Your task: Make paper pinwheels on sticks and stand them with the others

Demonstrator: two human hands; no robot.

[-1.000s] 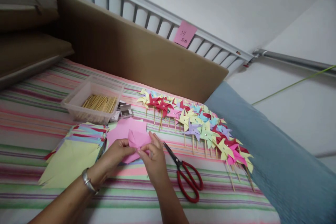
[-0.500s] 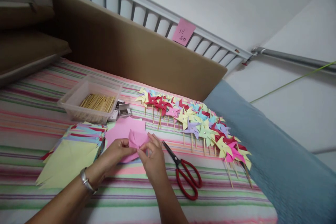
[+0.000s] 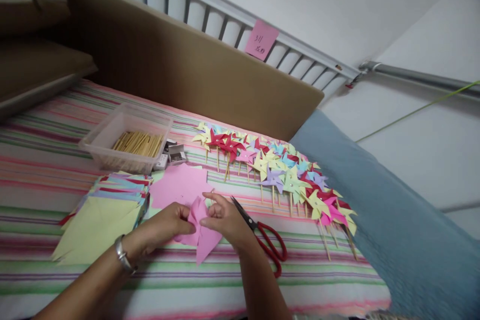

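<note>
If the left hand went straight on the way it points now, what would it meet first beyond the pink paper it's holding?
Most likely the right hand, just across the pink paper from the left hand. Depth is hard to judge from this one view.

A makeshift craft corner here, home or workshop too close to call: paper pinwheels (image 3: 273,180) crowding striped cloth (image 3: 180,287), red-handled scissors (image 3: 251,222), tub (image 3: 122,163) of wooden sticks (image 3: 138,144), folded pink paper (image 3: 208,242)!

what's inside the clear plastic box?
The clear plastic box holds a loose pile of thin wooden sticks. The upper ones show; whatever lies under them is covered.
</note>
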